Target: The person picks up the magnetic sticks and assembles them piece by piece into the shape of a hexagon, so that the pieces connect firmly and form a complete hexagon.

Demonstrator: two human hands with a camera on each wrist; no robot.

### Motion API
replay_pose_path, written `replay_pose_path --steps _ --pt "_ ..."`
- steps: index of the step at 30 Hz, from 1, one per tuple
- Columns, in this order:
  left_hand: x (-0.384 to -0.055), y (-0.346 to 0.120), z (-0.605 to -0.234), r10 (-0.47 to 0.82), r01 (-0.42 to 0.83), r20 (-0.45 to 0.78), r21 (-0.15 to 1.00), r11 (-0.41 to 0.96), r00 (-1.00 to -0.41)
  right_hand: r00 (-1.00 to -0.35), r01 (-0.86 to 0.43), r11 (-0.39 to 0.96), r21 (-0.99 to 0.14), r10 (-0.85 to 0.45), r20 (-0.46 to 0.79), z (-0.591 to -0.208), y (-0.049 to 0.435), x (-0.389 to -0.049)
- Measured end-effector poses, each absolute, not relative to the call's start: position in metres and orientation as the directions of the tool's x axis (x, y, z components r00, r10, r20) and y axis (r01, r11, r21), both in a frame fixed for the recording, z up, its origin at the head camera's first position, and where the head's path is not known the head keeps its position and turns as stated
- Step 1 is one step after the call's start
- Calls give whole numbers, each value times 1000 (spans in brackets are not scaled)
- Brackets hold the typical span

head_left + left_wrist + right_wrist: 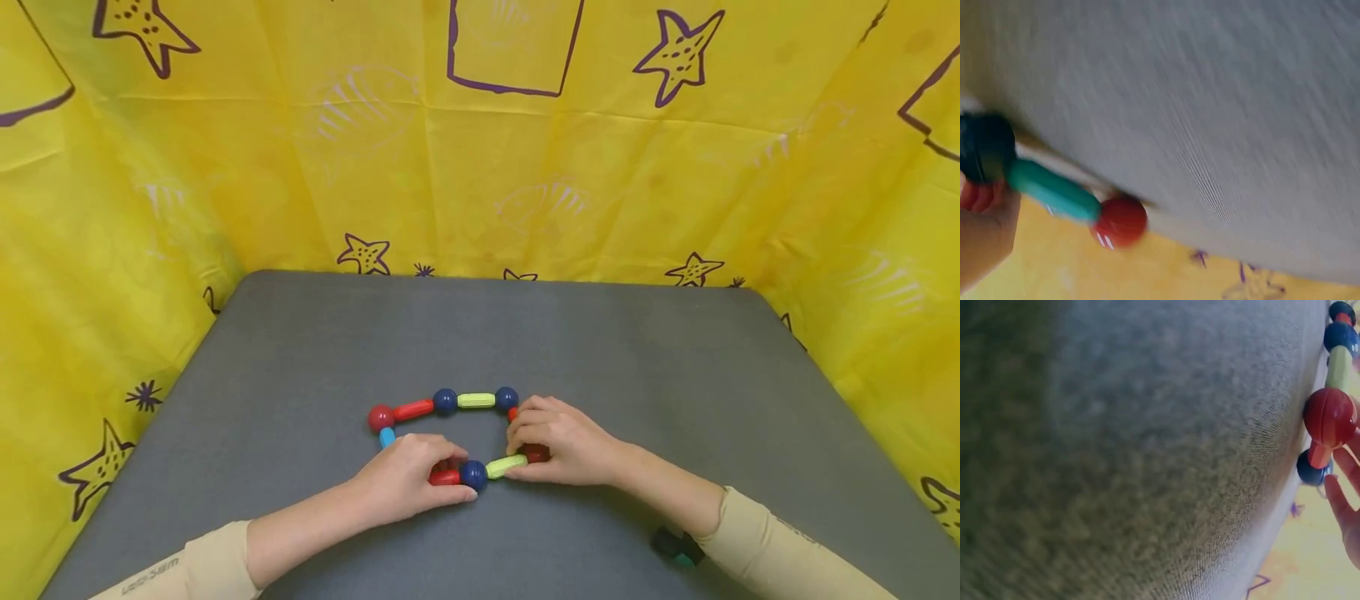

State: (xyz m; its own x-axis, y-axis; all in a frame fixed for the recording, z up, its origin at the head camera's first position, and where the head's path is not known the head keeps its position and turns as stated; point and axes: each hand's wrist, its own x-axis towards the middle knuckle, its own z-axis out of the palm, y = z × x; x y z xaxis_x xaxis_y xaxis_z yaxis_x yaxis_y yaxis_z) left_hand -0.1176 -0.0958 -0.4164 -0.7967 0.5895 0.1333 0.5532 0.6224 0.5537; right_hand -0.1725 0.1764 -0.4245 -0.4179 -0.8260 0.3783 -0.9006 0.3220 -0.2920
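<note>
A loop of toy rods and balls lies on the grey table. My left hand (405, 479) curls around a red rod (444, 477) beside a dark blue ball (473, 475). Its palm hides the loop's near-left corner; the left wrist view shows a dark ball (985, 147) there, joined by a blue-green rod (1054, 187) to a red ball (1121, 220). My right hand (566, 442) holds another red ball (536, 452) at the near-right corner. Its thumb lies along a yellow-green rod (507, 466). An orange-red rod (1320, 454) joins this ball to a blue ball (1313, 467).
The loop's far side has a red rod (414, 409), a blue ball (445, 402) and a yellow-green rod (476, 400). A black and green object (677, 547) shows under the right forearm. Yellow patterned cloth (480, 183) hangs around the grey table (600, 350).
</note>
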Motion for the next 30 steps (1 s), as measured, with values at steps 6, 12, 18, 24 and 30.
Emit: replay_pose_path --steps 6,12,18,24,30 --pt "-144 -116 -397 485 551 263 430 715 -834 -690 -718 548 -429 -645 329 -417 180 -175" --pt "-168 -129 -392 436 441 96 338 831 -895 -809 -552 684 -477 -579 106 -415 182 -175" --pt "-178 -125 -393 461 452 44 297 841 -887 -817 -519 690 -504 -574 56 -419 179 -175" --pt "-187 -115 -396 454 446 42 292 846 -890 -851 -471 716 -516 -523 51 -419 177 -179" --pt "-198 -106 -399 374 361 34 354 862 -927 -876 -435 748 -501 -481 41 -418 177 -183"
